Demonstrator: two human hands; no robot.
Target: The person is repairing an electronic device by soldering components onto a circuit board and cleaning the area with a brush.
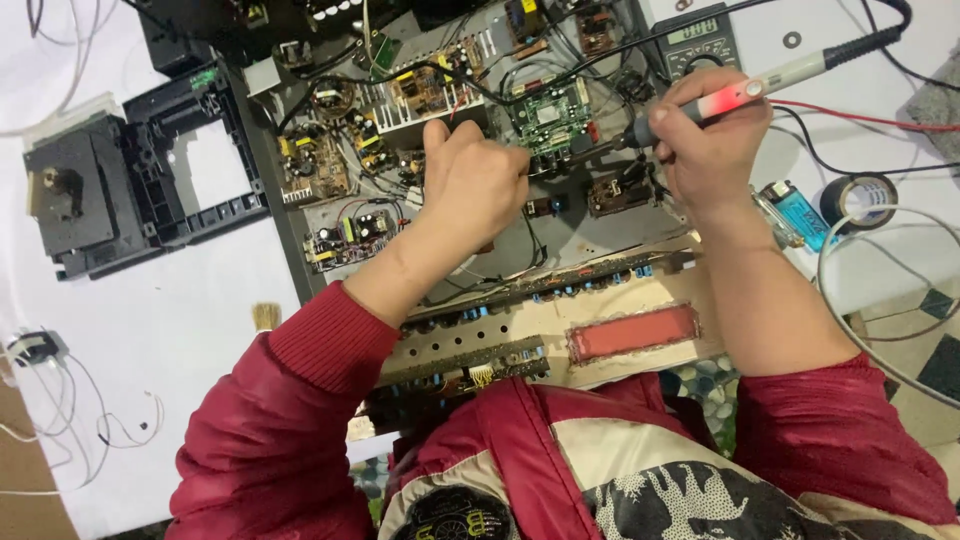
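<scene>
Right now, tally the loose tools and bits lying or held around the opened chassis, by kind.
Soldering iron, in right hand: 1
Multimeter: 1
Tape roll: 1
Blue lighter: 1
Brush: 1
Total: 5

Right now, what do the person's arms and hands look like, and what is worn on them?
Both hands, left hand and right hand, are bare: no gloves, rings or watch in view. Both forearms are uncovered, with the dark red padded sleeves pushed up; the left sleeve ends in a ribbed red cuff. The right sleeve is the same red. The jacket front has cream panels.
</scene>
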